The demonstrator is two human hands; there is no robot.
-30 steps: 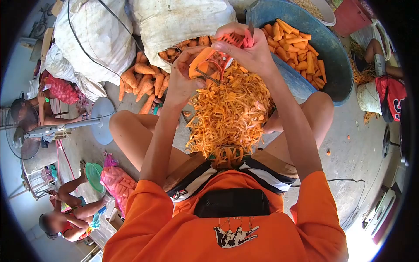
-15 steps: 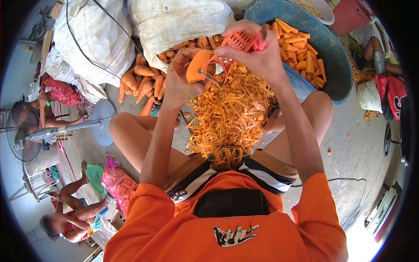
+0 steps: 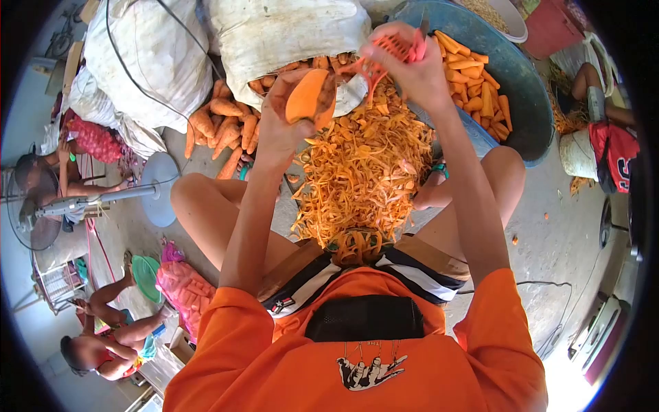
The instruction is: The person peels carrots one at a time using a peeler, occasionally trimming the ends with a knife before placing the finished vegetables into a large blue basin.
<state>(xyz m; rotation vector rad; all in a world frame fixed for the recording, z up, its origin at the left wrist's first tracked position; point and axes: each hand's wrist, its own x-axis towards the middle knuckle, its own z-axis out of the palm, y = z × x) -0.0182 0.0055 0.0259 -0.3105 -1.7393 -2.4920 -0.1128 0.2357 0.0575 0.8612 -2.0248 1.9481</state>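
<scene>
My left hand (image 3: 280,130) is wrapped round a thick carrot (image 3: 306,95), whose visible side is part smooth bright orange and part darker, rough skin. In my right hand (image 3: 420,81) is a red peeler (image 3: 373,71) with a perforated body, held to the right of the carrot and apart from it. A dark blade-like tip sticks up above my right fingers. Below both hands spreads a heap of carrot peelings (image 3: 364,178), between my legs. My left fingers hide part of the carrot.
Unpeeled carrots (image 3: 223,127) spill from a white sack (image 3: 285,31) ahead. A blue tub (image 3: 537,127) holding peeled carrots (image 3: 486,99) stands at the right. A fan (image 3: 110,199) and seated people are at the left; another person (image 3: 614,147) is at the far right.
The peeler has come away from the carrot, my right hand moving slightly up. In my left hand the carrot has turned, showing a darker, rough strip.
</scene>
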